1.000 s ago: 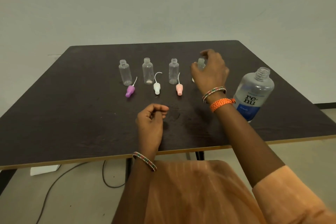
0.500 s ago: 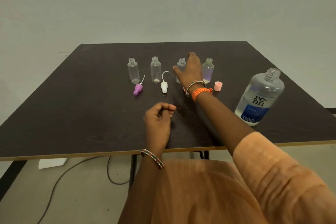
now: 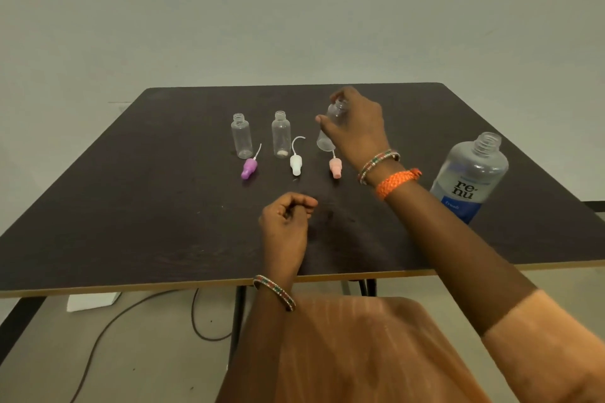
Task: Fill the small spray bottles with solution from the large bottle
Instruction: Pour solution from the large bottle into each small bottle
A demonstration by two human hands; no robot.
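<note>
Dark surface (image 3: 137, 213): my right hand (image 3: 358, 127) fingers grip the third small bottle (image 3: 329, 127), tilted, large bottle (image 3: 471, 173) to their right; left hand (image 3: 286, 222) curled, idle.

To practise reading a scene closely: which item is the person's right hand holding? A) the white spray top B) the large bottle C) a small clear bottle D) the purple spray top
C: the right hand grips a small clear bottle, tilted above the table, while the large bottle stands untouched.
</note>
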